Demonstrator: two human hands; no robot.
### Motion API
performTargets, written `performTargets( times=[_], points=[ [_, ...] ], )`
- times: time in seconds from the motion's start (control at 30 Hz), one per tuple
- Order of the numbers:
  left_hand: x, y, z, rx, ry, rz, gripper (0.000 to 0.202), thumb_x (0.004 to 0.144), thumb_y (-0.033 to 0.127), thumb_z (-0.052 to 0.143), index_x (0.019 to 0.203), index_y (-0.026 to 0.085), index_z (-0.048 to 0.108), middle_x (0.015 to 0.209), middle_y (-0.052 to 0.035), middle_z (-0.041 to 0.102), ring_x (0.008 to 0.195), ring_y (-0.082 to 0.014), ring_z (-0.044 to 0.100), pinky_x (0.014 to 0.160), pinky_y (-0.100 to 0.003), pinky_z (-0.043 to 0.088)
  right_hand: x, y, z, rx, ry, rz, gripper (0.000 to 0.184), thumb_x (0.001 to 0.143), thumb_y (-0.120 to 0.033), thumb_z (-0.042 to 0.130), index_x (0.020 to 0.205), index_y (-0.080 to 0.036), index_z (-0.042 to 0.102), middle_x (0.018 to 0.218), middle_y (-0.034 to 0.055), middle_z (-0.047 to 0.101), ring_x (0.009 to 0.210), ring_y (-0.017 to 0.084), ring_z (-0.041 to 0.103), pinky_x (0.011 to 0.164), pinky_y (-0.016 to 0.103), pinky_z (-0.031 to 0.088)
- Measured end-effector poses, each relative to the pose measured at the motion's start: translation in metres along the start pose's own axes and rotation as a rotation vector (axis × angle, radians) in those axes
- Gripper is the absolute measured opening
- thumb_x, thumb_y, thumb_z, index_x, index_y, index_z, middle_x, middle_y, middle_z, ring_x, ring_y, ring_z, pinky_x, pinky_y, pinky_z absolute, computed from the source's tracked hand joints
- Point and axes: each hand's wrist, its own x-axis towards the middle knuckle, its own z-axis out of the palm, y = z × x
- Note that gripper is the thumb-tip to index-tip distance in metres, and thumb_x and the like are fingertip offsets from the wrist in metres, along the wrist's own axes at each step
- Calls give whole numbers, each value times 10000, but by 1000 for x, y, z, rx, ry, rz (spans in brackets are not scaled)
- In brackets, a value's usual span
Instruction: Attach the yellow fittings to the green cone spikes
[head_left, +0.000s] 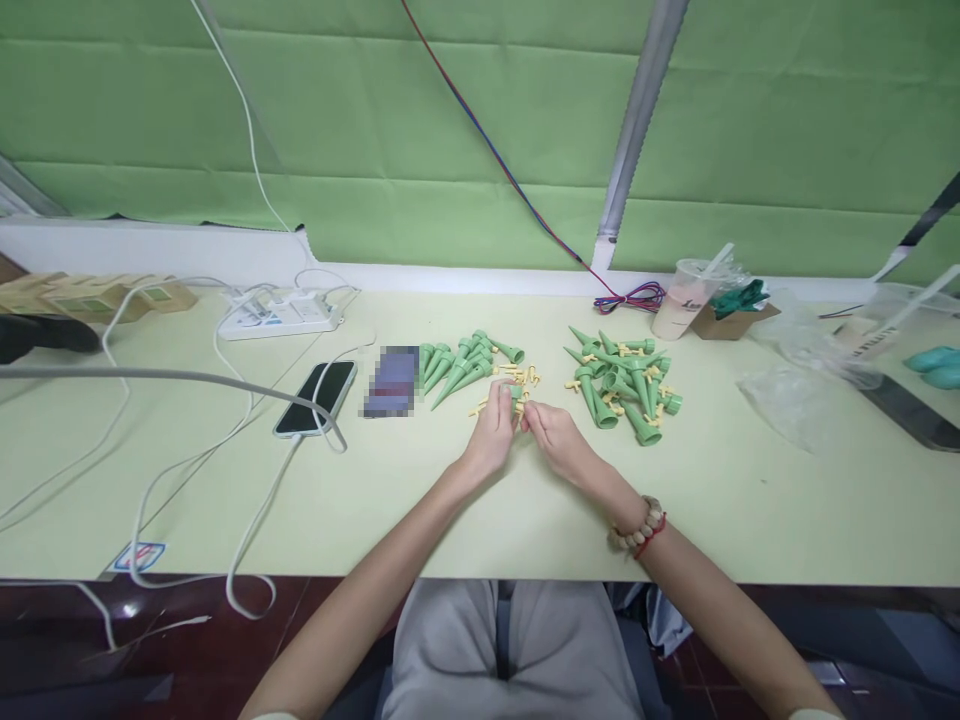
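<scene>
**Green spike in the left hand, yellow fittings beside it**

Through the head camera I take the heap of ribbed-cap green plastic spikes (619, 383) as my landmark. Left of it, my left hand (491, 432) is closed around one green spike (517, 392); the right hand (556, 440) brings its fingertips together at a small yellow fitting, but I cannot tell whether they are clamped on it. Fingers hide most of both parts.

Farther left of the heap lie more smooth, tapering spikes (466, 370), their hollow cones pointed. Between the two groups are loose yellow plastic fittings (517, 374), too small for me to make out fully. A pixelated patch (392, 382) at the far left group's edge conceals whatever is under it.

Behind the heap, to its right, a clear plastic cup (679, 305) holds a pale pinkish drink and a straw; the brown cardboard box (724, 325) next to it contains crumpled dark-green material (739, 298).
</scene>
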Motion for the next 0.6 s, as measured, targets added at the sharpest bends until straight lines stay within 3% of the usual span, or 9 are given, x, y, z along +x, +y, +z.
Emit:
performTargets(
  times=[0.1,0.2,0.27,0.37,0.47,0.6],
  points=[
    [-1,0,-3,75,-40,20,427,932,551,222,1078,210,434,548,57,352,501,-137,394,543,-260,341,-1,-4,7,310,1,168,507,905,-639,269,618,-233,366,546,-30,386,513,137,428,545,292,381],
    [-2,2,-6,123,-47,32,411,932,545,219,1086,224,423,517,74,333,451,-133,355,513,-256,299,1,-10,9,670,-79,349,562,785,-749,408,582,-236,308,510,-77,257,441,106,366,476,264,339],
    [-3,6,-7,134,-52,33,394,929,540,237,1080,229,425,508,82,327,436,-130,346,506,-254,285,3,-15,6,865,-156,456,566,775,-726,468,566,-231,289,503,-91,219,427,92,341,467,247,338],
    [-4,11,-8,140,-59,69,366,924,525,275,1062,228,437,509,87,327,445,-126,357,523,-256,289,6,-23,-2,1075,-264,597,515,883,-573,443,556,-228,243,501,-96,185,405,71,229,426,210,291],
    [-5,13,-6,134,-61,87,364,916,530,307,1045,220,446,510,87,321,459,-123,360,533,-258,294,8,-26,-8,1133,-324,641,470,933,-436,399,559,-229,206,505,-100,149,399,69,129,392,191,235],
    [-4,11,2,-3,-31,0,398,913,565,287,1057,223,433,583,66,369,479,-117,384,510,-247,331,7,-21,-5,890,-238,561,466,919,-535,337,571,-238,254,486,-94,193,385,85,240,422,222,321]
  ],
)
